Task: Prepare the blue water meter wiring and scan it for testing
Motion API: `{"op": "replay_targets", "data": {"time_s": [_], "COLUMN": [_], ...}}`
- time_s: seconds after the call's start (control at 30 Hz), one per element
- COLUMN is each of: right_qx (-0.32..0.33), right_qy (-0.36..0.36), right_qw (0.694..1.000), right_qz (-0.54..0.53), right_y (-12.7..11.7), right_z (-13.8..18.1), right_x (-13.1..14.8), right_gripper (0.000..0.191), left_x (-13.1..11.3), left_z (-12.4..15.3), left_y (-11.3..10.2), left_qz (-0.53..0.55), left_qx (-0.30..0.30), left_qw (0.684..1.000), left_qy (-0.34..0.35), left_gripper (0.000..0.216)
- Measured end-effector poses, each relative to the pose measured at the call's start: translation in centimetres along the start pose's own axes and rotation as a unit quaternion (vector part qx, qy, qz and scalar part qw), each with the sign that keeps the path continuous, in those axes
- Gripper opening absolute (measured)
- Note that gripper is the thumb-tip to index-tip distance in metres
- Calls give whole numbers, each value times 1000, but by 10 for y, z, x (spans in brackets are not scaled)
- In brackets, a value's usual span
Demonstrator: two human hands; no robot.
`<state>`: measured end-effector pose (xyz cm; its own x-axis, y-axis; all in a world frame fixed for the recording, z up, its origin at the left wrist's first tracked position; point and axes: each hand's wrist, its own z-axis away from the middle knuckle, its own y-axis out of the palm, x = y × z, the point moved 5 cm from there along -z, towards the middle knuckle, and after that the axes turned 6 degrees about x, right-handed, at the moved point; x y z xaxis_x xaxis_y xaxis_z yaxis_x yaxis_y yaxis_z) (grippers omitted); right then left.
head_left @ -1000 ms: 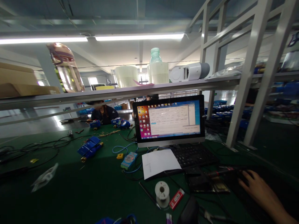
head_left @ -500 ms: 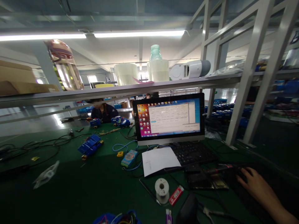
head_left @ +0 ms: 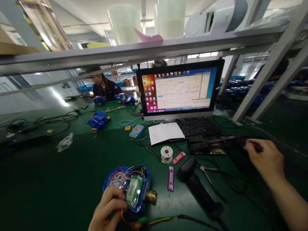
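At the lower middle lies a blue meter [head_left: 141, 205] with its housing open, showing a small display [head_left: 132, 190] on a green circuit board, coloured wires and a brass threaded fitting [head_left: 151, 196]. My left hand [head_left: 108, 208] has its fingers closed at the left edge of the meter, by the display. Below it runs a cable with yellow and green clips [head_left: 144, 220]. Over at the right, my right hand [head_left: 268, 158] is curled over a dark computer mouse [head_left: 258, 147], mostly covered by the fingers.
A monitor [head_left: 180, 91], keyboard [head_left: 199, 127] and white paper [head_left: 166, 133] stand ahead under a shelf [head_left: 144, 51]. Nearer lie a barcode scanner [head_left: 202, 189], pliers [head_left: 211, 179], a wire spool [head_left: 166, 154] and purple box [head_left: 170, 179]. Another blue meter [head_left: 98, 120] sits left; a person [head_left: 106, 86] sits beyond.
My view has tilted downward, bringing the open meter fully into sight. My left hand has come into view at it. The right hand's fingers have gone from spread to curled.
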<state>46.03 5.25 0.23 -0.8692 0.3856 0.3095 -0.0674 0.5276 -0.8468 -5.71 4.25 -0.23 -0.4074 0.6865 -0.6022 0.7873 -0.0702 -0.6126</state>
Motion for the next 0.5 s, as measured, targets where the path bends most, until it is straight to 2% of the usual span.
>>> {"op": "replay_targets", "data": {"time_s": [0.07, 0.1, 0.13, 0.17, 0.23, 0.33, 0.4, 0.43, 0.5], "right_qx": [68, 134, 227, 287, 362, 394, 399, 408, 440], "right_qy": [-64, -109, -146, -149, -136, -106, -127, -148, -188], "right_qw": [995, 983, 960, 944, 922, 913, 905, 892, 841], "right_qz": [-35, -56, -78, -65, -33, -21, -76, -129, -254], "right_y": [-5, -1, 9, 20, 40, 56, 51, 45, 28], "right_z": [35, 56, 79, 100, 130, 144, 142, 141, 144], "right_x": [42, 65, 87, 104, 127, 139, 143, 147, 158], "right_gripper": [34, 32, 34, 39, 55, 62, 58, 55, 47], "left_x": [1, 2, 1, 1, -2, -6, -7, -6, -5], "left_z": [2, 2, 1, 1, -1, -4, -5, -5, -4], "left_y": [0, 0, 0, -1, -2, -2, -1, -1, -1], "left_qz": [-5, -6, -6, -6, -6, -7, -5, -4, -1], "left_qx": [19, 24, 23, 20, 12, 5, 2, 0, -4], "left_qw": [1000, 999, 999, 999, 1000, 1000, 1000, 1000, 1000], "left_qy": [19, 24, 26, 26, 25, 20, 10, 3, -7], "left_gripper": [13, 13, 13, 13, 13, 12, 12, 12, 12]}}
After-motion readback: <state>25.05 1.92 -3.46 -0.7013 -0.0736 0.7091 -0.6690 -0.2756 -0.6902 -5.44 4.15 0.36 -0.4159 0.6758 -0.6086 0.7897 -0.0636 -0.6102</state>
